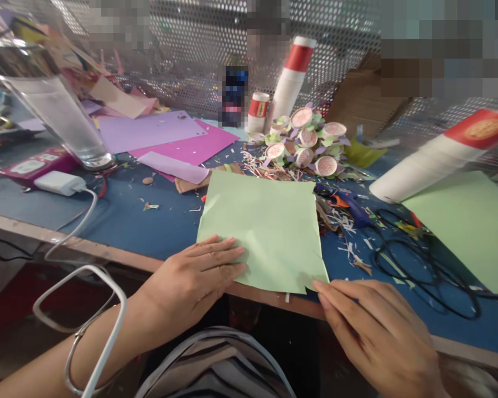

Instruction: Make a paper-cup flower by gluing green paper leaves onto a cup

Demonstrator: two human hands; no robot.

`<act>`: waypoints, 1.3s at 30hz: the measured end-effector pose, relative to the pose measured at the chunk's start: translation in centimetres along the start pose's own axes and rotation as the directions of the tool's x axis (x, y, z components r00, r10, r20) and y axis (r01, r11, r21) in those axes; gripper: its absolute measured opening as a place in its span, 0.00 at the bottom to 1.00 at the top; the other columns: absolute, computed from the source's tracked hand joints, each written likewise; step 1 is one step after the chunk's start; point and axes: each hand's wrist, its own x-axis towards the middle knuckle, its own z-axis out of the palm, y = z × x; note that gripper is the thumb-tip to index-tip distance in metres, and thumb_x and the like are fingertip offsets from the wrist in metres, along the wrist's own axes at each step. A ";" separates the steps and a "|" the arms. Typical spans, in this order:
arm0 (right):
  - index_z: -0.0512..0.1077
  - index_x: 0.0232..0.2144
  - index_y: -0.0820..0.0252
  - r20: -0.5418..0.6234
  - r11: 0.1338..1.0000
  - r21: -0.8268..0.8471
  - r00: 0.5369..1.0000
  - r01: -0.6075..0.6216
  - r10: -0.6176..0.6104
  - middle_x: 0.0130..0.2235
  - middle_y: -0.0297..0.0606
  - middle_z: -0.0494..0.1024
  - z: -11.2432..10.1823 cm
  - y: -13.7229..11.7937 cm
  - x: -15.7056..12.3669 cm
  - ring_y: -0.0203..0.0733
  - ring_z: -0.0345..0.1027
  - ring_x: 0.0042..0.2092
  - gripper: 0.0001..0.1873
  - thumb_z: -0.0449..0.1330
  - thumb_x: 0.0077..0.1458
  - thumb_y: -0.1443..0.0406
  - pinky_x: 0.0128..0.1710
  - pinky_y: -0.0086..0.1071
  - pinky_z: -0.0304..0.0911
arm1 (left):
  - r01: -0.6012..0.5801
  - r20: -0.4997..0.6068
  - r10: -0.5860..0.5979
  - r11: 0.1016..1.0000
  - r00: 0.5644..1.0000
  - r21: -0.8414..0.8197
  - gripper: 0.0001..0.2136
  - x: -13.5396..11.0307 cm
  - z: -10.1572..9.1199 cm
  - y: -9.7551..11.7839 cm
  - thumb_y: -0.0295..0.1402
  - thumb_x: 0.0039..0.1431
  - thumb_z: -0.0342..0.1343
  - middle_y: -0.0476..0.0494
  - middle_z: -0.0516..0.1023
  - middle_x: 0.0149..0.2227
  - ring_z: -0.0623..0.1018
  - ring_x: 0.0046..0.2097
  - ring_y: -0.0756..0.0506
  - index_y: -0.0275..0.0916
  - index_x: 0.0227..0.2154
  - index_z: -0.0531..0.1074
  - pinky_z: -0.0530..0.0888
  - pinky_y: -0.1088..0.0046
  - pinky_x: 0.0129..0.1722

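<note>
Head view: the green sheet is being held on the blue table, its near-left corner being pressed under the flat, unclenched left hand, its near-right corner being pinched by the right hand.

1. Item: one green sheet of thin paper, pale, plain and roughly square.
2. State: a single flat layer with a smooth surface. The near edge has a small ragged notch beside its right corner.
3. Pose: flat, turned slightly askew to the counter edge.
4. Location: on the blue counter, at its near edge. The near right corner overhangs that edge.
5. Contact: the left hand lies flat on the near left corner. The right hand pinches the near right corner.
</note>
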 end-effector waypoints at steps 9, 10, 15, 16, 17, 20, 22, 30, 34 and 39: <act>0.77 0.43 0.68 -0.040 0.991 -0.123 0.997 0.055 -0.061 0.35 0.45 0.83 0.3 -0.5 0.5 0.46 0.72 0.37 0.11 0.67 0.57 0.78 0.40 0.43 0.68 | 0.056 0.040 -0.058 0.997 0.998 0.062 0.14 0.1 -0.3 1.2 0.28 0.70 0.52 0.42 0.80 0.59 0.77 0.63 0.40 0.38 0.53 0.78 0.74 0.53 0.65; 0.77 0.43 0.69 -0.040 0.991 -0.125 0.997 0.055 -0.061 0.34 0.46 0.83 0.4 -0.6 0.6 0.46 0.71 0.37 0.12 0.67 0.57 0.78 0.40 0.43 0.68 | 0.069 0.054 -0.074 0.994 0.996 0.089 0.14 0.4 -0.2 1.7 0.30 0.70 0.53 0.42 0.79 0.59 0.76 0.63 0.38 0.38 0.54 0.78 0.74 0.50 0.64; 0.77 0.43 0.69 -0.053 0.994 -0.102 0.998 0.033 -0.038 0.35 0.46 0.83 0.8 -0.8 0.5 0.46 0.71 0.37 0.10 0.67 0.58 0.77 0.40 0.42 0.68 | -0.018 0.120 0.006 0.995 0.993 0.097 0.16 2.5 1.5 4.4 0.31 0.71 0.51 0.41 0.76 0.63 0.72 0.67 0.36 0.37 0.57 0.75 0.71 0.50 0.67; 0.78 0.43 0.69 -0.057 0.995 -0.097 0.998 0.028 -0.034 0.35 0.46 0.83 0.7 -0.8 0.4 0.46 0.71 0.37 0.10 0.67 0.58 0.77 0.40 0.42 0.68 | -0.021 0.133 0.010 0.997 0.991 0.080 0.16 2.9 1.7 4.6 0.32 0.71 0.51 0.41 0.76 0.63 0.72 0.67 0.36 0.37 0.57 0.75 0.71 0.50 0.67; 0.78 0.43 0.69 -0.058 0.995 -0.093 0.998 0.025 -0.031 0.35 0.46 0.83 0.6 -0.8 0.3 0.46 0.71 0.37 0.10 0.66 0.58 0.78 0.40 0.42 0.68 | -0.011 0.137 0.003 0.998 0.991 0.059 0.16 3.3 1.6 4.5 0.32 0.72 0.51 0.41 0.76 0.63 0.73 0.66 0.37 0.37 0.57 0.74 0.71 0.51 0.66; 0.77 0.47 0.71 -0.029 0.995 -0.097 0.999 0.035 -0.038 0.38 0.48 0.84 0.1 -0.4 -0.1 0.47 0.73 0.40 0.13 0.66 0.59 0.79 0.41 0.42 0.68 | 0.112 0.052 -0.114 0.993 0.992 0.038 0.17 4.1 -0.1 2.8 0.31 0.71 0.52 0.41 0.76 0.63 0.75 0.63 0.38 0.40 0.59 0.73 0.74 0.54 0.63; 0.77 0.50 0.72 -0.016 0.992 -0.115 0.999 0.049 -0.051 0.39 0.49 0.85 -0.4 -0.1 -0.2 0.49 0.74 0.41 0.16 0.66 0.59 0.79 0.42 0.44 0.68 | 0.261 -0.109 -0.252 0.963 0.962 0.074 0.16 4.4 -1.9 0.4 0.32 0.71 0.53 0.39 0.77 0.60 0.76 0.61 0.40 0.41 0.58 0.72 0.72 0.55 0.63; 0.76 0.53 0.68 -0.047 0.985 -0.164 0.997 0.047 -0.055 0.40 0.49 0.85 -1.1 1.3 0.0 0.53 0.75 0.42 0.21 0.67 0.57 0.79 0.43 0.48 0.68 | 0.571 -0.024 -0.573 0.819 0.819 -0.056 0.26 5.6 -3.4 -8.1 0.35 0.65 0.56 0.32 0.79 0.52 0.82 0.43 0.42 0.35 0.64 0.62 0.77 0.63 0.46; 0.76 0.53 0.69 -0.032 0.985 -0.164 0.997 0.060 -0.066 0.40 0.51 0.84 -1.0 1.8 -0.3 0.54 0.74 0.41 0.21 0.67 0.58 0.79 0.43 0.50 0.68 | 0.584 0.051 -0.583 0.811 0.811 -0.008 0.28 6.8 -3.4 -9.3 0.34 0.62 0.57 0.37 0.81 0.47 0.81 0.39 0.43 0.37 0.65 0.62 0.75 0.64 0.42; 0.76 0.54 0.68 -0.031 0.987 -0.154 0.998 0.042 -0.047 0.42 0.52 0.84 -1.1 1.8 -0.6 0.55 0.74 0.42 0.21 0.66 0.58 0.78 0.43 0.52 0.68 | 0.610 0.059 -0.615 0.757 0.786 -0.235 0.25 8.5 -3.9 -10.5 0.27 0.54 0.62 0.44 0.78 0.35 0.78 0.34 0.46 0.34 0.57 0.71 0.72 0.71 0.34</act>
